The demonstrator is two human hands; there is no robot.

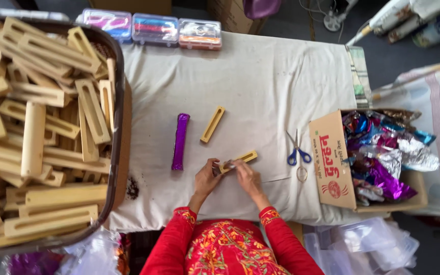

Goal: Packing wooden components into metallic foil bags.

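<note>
My left hand and my right hand meet near the front of the white cloth-covered table. Together they hold one end of a slotted yellow wooden block, which points away to the right. A small pale thing sits between my fingertips at the block's near end; I cannot tell what it is. A purple foil-wrapped bar lies just left of my hands. A second bare slotted wooden block rests beyond them.
A large tub at the left is heaped with slotted wooden blocks. Blue-handled scissors lie right of my hands. A cardboard box of shiny foil sheets stands at the right. Three clear plastic cases line the far edge.
</note>
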